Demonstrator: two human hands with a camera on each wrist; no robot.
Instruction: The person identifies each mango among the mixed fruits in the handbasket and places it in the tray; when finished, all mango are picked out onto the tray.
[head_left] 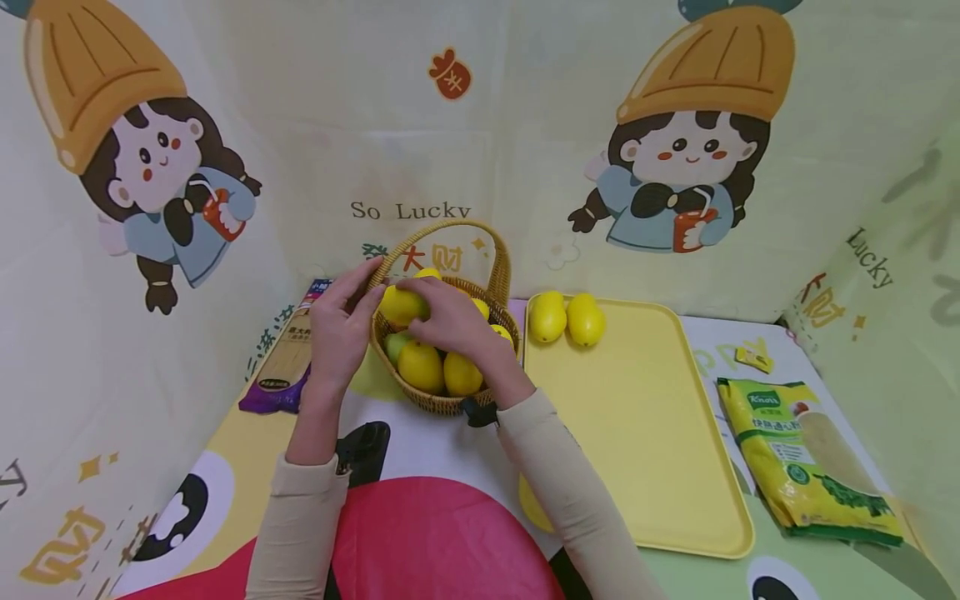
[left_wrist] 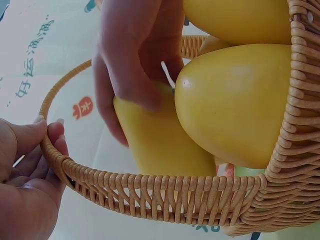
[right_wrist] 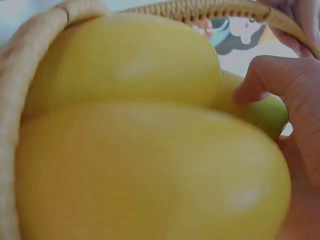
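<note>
A wicker basket with a tall arched handle is filled with several smooth yellow mangoes. My left hand pinches the left side of the handle between thumb and fingers, as the left wrist view shows close up. Over the basket's opening, my right hand grips a yellow mango at the left rim, just inside the handle. That mango has a green end in the right wrist view. A greenish fruit lies partly hidden below it.
Right of the basket lies a yellow tray with two mangoes at its back left. A yellow-green Knorr bag and a small yellow packet lie farther right. On the left is a purple-ended package. A patterned cloth wall stands behind.
</note>
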